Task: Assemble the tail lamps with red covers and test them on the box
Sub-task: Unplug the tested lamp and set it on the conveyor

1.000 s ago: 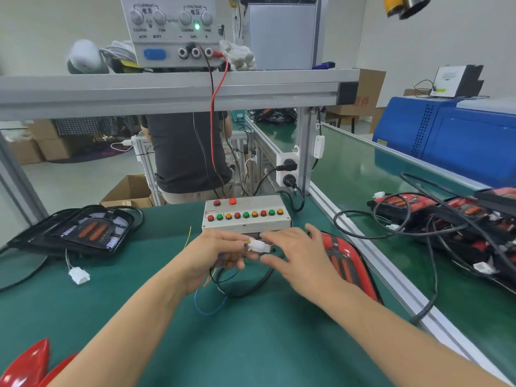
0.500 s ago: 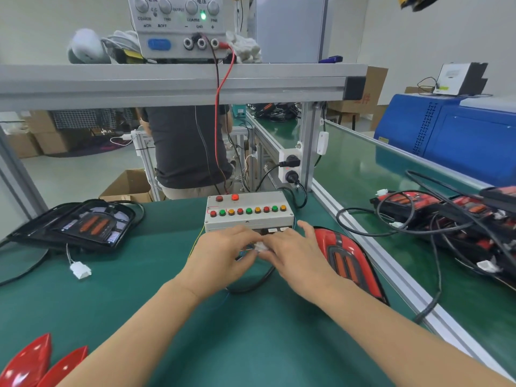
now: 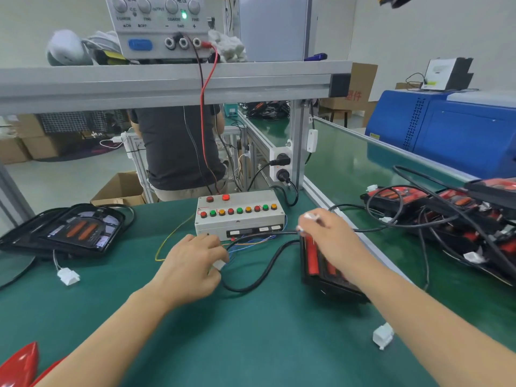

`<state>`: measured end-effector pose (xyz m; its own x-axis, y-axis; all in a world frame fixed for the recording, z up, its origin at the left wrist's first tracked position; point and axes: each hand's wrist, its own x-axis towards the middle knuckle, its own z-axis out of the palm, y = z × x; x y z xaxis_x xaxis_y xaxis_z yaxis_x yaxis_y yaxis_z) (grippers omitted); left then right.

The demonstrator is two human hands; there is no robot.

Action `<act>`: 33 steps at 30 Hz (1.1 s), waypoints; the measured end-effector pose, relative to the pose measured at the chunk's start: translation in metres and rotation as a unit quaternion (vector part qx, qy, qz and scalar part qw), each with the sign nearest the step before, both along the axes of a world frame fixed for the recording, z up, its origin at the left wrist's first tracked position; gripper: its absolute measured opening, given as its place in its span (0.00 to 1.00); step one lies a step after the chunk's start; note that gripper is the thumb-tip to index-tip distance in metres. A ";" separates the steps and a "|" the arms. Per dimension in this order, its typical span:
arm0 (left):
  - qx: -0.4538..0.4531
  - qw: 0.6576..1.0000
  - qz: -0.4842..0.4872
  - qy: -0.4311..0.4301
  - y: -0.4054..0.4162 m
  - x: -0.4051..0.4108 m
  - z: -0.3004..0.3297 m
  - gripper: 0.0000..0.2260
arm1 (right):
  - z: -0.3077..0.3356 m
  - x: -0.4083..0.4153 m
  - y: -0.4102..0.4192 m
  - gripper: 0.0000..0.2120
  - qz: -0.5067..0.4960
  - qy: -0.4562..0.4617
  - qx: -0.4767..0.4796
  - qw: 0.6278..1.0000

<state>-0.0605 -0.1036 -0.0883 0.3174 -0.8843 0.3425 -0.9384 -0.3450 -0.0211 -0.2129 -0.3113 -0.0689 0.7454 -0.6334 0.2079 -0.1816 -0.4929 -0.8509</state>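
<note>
Broadly, the green tabletop (image 3: pixel 251 344) is laid out as a test station, with parts waiting at the edges and the working gear in the middle. On the shelf above sits a power supply (image 3: pixel 160 23) with a green light on; its red and black leads drop down behind the test box (image 3: pixel 240 216), presumably to feed it. The box stands at the far middle of the tabletop, its row of red, green and amber buttons facing the person so either hand can reach them.

At the left lies a dark tail lamp (image 3: pixel 69 233) without a red cover, its white plug (image 3: pixel 67 275) loose beside it, so it looks untested. At the right, just beside the box, the tail lamp under test (image 3: pixel 321 263) is tipped up on edge, its red strips showing. A black cable (image 3: pixel 259 272) loops from it across the tabletop, slack enough to reach the box.

The right hand (image 3: pixel 332 238) is raised over that lamp and pinches something small and white, probably the lamp's connector, though blur hides the detail. The left hand (image 3: pixel 192 266) rests curled in front of the box, gripping a white connector (image 3: pixel 218 264) on the box's thin coloured wires. The two halves are apart. Two red covers (image 3: pixel 19 367) wait at the near left corner, and a spare white plug (image 3: pixel 383 336) lies near right.
</note>
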 end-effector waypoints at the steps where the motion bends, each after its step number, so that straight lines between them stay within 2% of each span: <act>1: 0.011 1.000 0.002 0.015 0.001 0.000 -0.001 0.13 | -0.001 -0.005 -0.007 0.06 -0.019 0.000 0.032 0.999; 3: -0.002 0.994 0.005 0.107 0.003 0.000 -0.002 0.13 | -0.006 -0.013 -0.015 0.04 -0.019 0.005 0.055 0.998; 6: -0.084 0.946 -0.012 0.312 0.000 0.003 0.005 0.07 | -0.013 -0.020 -0.015 0.08 0.031 0.032 0.020 0.999; 8: -0.071 0.935 -0.019 0.348 -0.001 0.007 0.008 0.08 | -0.017 -0.021 -0.015 0.09 0.038 0.054 -0.034 0.997; 10: -0.064 0.937 -0.005 0.344 -0.002 0.008 0.009 0.05 | -0.019 -0.021 -0.016 0.08 0.006 0.063 -0.075 0.995; 14: -0.139 0.934 0.023 0.329 -0.010 -0.003 0.004 0.09 | -0.022 -0.024 -0.020 0.08 -0.060 0.056 -0.033 0.996; 18: -0.095 0.938 -0.029 0.332 -0.028 -0.031 -0.003 0.21 | -0.026 -0.030 -0.027 0.04 -0.111 0.073 0.007 0.991; 19: -0.083 0.941 -0.042 0.327 -0.033 -0.038 -0.005 0.22 | -0.027 -0.032 -0.028 0.06 -0.128 0.088 0.001 0.988; 21: -0.058 0.947 -0.068 0.310 -0.044 -0.050 -0.008 0.22 | -0.027 -0.037 -0.033 0.19 -0.164 0.154 -0.027 0.974; 23: -0.040 0.948 -0.096 0.302 -0.052 -0.061 -0.010 0.23 | -0.028 -0.044 -0.037 0.33 -0.179 0.204 0.035 0.962; 24: -0.038 0.945 -0.110 0.306 -0.056 -0.065 -0.011 0.23 | -0.028 -0.047 -0.039 0.35 -0.177 0.214 0.096 0.956; 25: -0.032 0.942 -0.121 0.310 -0.059 -0.069 -0.012 0.22 | -0.029 -0.049 -0.041 0.34 -0.166 0.215 0.152 0.950; 27: -0.007 0.940 -0.132 0.315 -0.064 -0.074 -0.017 0.20 | -0.031 -0.053 -0.046 0.25 -0.145 0.199 0.233 0.941; 30: -0.020 0.933 -0.118 0.339 -0.069 -0.075 -0.025 0.18 | -0.030 -0.055 -0.048 0.10 -0.130 0.183 0.296 0.928; 33: -0.075 0.913 -0.104 0.387 -0.069 -0.069 -0.027 0.14 | -0.030 -0.054 -0.043 0.10 -0.107 0.154 0.352 0.917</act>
